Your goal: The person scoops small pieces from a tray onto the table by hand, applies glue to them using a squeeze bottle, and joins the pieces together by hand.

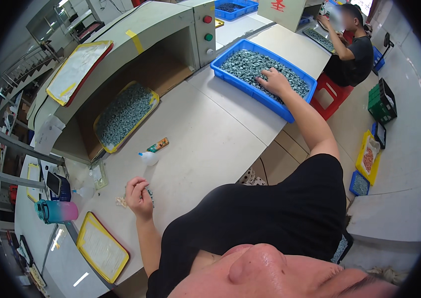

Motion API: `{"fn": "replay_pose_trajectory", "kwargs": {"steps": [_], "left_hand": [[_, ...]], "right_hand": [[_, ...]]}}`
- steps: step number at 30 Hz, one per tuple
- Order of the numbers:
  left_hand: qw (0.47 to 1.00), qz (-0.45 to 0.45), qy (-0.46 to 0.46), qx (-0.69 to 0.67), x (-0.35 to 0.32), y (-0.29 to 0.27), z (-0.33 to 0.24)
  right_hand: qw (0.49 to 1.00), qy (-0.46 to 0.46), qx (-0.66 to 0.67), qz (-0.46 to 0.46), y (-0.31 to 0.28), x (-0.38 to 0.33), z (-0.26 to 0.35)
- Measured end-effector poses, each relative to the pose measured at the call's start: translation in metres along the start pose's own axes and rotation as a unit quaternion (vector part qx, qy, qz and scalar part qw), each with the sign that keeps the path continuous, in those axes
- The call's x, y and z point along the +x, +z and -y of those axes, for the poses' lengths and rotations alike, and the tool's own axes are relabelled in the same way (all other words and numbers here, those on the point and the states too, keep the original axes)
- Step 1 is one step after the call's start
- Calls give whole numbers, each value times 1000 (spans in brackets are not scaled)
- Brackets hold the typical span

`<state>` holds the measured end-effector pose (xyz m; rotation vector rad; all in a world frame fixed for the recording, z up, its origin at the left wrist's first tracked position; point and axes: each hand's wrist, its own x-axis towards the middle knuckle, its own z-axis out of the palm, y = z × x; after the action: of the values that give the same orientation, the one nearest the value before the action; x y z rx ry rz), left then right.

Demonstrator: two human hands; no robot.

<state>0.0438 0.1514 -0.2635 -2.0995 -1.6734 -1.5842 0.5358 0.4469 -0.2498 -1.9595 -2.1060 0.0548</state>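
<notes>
Small dark-green and pale stone-like pieces (pixel 243 64) fill a blue tray (pixel 250 89) at the far right of the table. My right hand (pixel 274 82) reaches over them, fingers apart and touching the pieces. Nearer and to the left, my left hand (pixel 140 198) is closed just above the table. A few green pieces (pixel 151 194) show at its palm side, and something pale and stringy (pixel 120 201) lies beside it. Beyond that hand are a white squeeze bottle with a blue tip (pixel 149 158) and a small orange-green tube or packet (pixel 158 144).
A yellow-rimmed tray of green pieces (pixel 126 116) sits at the opening of a grey machine (pixel 171 42). Another yellow-rimmed tray (pixel 102 248) lies near left, by a teal-pink bottle (pixel 57 211). A person (pixel 354 52) sits at the far right near a red stool (pixel 328 94).
</notes>
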Motion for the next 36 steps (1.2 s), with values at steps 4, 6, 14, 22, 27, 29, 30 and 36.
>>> {"fn": "replay_pose_trajectory", "kwargs": {"steps": [4,6,14,22,27,29,30,36], "left_hand": [[1000,-8,5,2,2,-2,-5],[1000,-12,4,6,4,-4,-6],[1000,11,12,-17,1,-5,-6],[999,7,29,-15,4,-7,-10],[999,1,40,-16,4,-10,-10],[999,9,39,-19,4,-10,-10],[999,8,37,-18,5,-11,-8],[999,10,31,-28,4,-10,-3]], "right_hand": [[999,33,-35,-24,2,12,-6],[999,44,-24,-20,-2,19,-8],[991,88,58,-82,-24,38,5],[985,-87,129,-73,-7,-28,142],[972,-198,103,-73,50,-75,192],[966,-226,97,-76,59,-83,196],[959,-243,113,-93,62,-87,198],[924,-336,167,-73,75,-92,191]]}}
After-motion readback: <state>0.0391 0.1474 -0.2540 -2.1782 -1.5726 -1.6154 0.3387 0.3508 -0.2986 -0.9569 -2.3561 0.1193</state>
